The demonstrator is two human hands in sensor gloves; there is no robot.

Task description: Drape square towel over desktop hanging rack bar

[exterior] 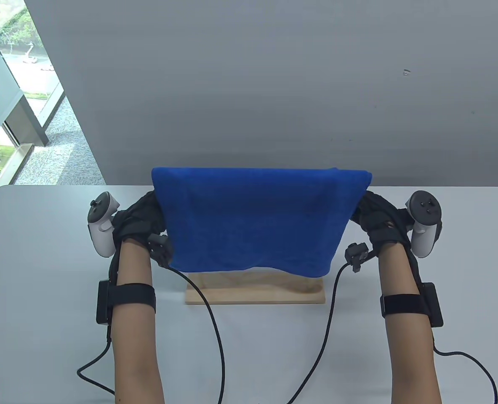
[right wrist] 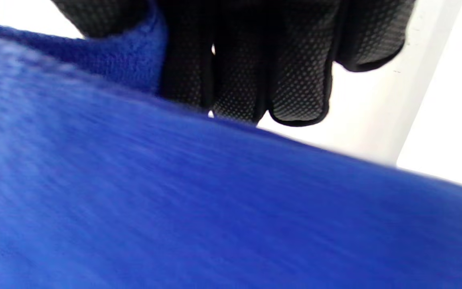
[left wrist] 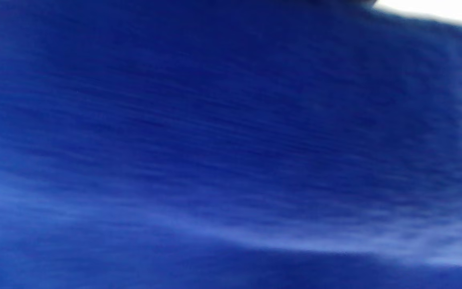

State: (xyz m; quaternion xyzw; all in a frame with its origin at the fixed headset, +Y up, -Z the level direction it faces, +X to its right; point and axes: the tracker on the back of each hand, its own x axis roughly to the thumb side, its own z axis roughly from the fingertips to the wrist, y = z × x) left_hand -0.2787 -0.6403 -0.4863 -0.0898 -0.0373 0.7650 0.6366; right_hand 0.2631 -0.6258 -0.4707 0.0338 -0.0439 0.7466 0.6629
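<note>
A blue square towel [exterior: 255,219] is stretched wide above the table, its top edge level and its lower edge hanging over the rack's wooden base [exterior: 255,294]. The rack bar is hidden behind the towel. My left hand [exterior: 141,221] grips the towel's left side and my right hand [exterior: 377,219] grips its right side. In the right wrist view my gloved fingers [right wrist: 251,68] curl over a fold of the towel [right wrist: 175,200]. The left wrist view is filled with blurred blue towel [left wrist: 215,140].
The white table [exterior: 42,273] runs from side to side, with a grey wall behind it and a window at far left. Black cables [exterior: 209,311] trail from both wrists across the table toward the near edge.
</note>
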